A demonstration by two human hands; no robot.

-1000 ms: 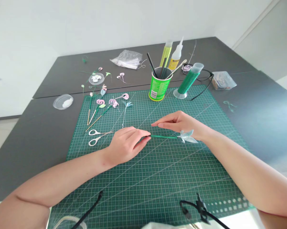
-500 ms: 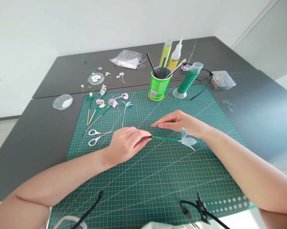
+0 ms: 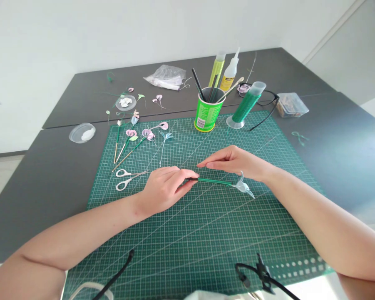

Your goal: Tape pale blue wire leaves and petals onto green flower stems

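Note:
My left hand (image 3: 165, 188) is closed around the dark end of a flower stem (image 3: 214, 181), pinching it between thumb and fingers. The stem is wrapped in green and lies level, pointing right. At its far end is a pale blue flower (image 3: 242, 186) with thin petals, just below my right wrist. My right hand (image 3: 229, 160) hovers above the stem with thumb and fingers pressed together; whatever is in the pinch is too fine to make out. White-handled scissors (image 3: 125, 180) lie left of my left hand, their tips near its knuckles.
A green cutting mat (image 3: 187, 250) covers the table's near part. Finished flowers (image 3: 131, 139) lie at its left. A green can (image 3: 207, 114) of tools, a green thread spool (image 3: 246, 104) and a glue bottle (image 3: 230, 74) stand behind. A clear box (image 3: 291, 104) is at right.
The flower has turned about its stem, so its petals now face another way and look narrower. Both hands stay in nearly the same place.

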